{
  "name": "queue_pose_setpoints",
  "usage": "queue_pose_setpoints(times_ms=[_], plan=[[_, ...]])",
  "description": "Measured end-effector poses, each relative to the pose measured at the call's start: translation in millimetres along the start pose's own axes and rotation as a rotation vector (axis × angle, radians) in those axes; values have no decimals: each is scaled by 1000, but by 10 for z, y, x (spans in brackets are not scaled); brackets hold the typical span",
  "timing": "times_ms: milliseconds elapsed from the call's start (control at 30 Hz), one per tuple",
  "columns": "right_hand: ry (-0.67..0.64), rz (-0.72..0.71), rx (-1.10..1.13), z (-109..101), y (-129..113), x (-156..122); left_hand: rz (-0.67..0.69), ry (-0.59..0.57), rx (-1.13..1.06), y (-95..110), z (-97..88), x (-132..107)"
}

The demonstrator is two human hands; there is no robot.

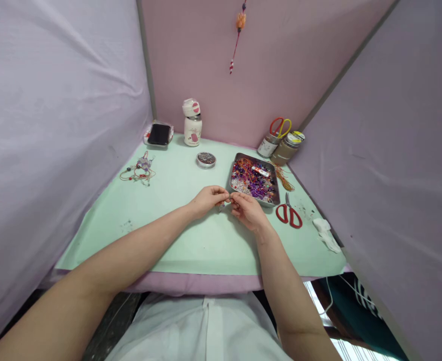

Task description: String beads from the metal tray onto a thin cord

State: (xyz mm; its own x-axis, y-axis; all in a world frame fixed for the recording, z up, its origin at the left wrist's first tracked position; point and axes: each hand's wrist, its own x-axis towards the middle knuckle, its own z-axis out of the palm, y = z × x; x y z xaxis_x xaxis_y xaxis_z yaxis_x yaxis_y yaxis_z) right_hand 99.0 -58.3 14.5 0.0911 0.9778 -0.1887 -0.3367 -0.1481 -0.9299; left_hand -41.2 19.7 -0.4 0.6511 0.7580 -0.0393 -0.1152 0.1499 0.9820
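Observation:
My left hand (211, 199) and my right hand (246, 208) meet over the middle of the table, their fingertips pinched close together. Whatever sits between the fingertips is too small to name. A small clear piece (222, 206) shows just below them, partly hidden by the fingers. Right behind my right hand stands a metal tray (272, 203) filled with purple, red and clear beads and threads, with a small white-and-red tube (260, 171) lying on top. Red-handled scissors (289, 213) lie to the right of the tray.
Beaded strings (140, 173) lie at the left, near a phone (159, 134) on a clear box. A white bottle (192, 130) and a round tin (206, 160) stand at the back. Jars (288, 148), tan threads (284, 179) and a crumpled tissue (326, 234) are at right. Fabric walls enclose the table.

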Motion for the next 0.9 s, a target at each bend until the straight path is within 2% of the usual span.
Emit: queue_pose_setpoints(times_ms=[400, 600, 900], plan=[[32, 8, 46, 39, -22, -12, 23, 73, -39, -1, 37, -9], [37, -8, 40, 30, -8, -6, 56, 57, -21, 28, 40, -24], [177, -133, -86, 37, 68, 57, -8, 5, -23, 55, 59, -35]])
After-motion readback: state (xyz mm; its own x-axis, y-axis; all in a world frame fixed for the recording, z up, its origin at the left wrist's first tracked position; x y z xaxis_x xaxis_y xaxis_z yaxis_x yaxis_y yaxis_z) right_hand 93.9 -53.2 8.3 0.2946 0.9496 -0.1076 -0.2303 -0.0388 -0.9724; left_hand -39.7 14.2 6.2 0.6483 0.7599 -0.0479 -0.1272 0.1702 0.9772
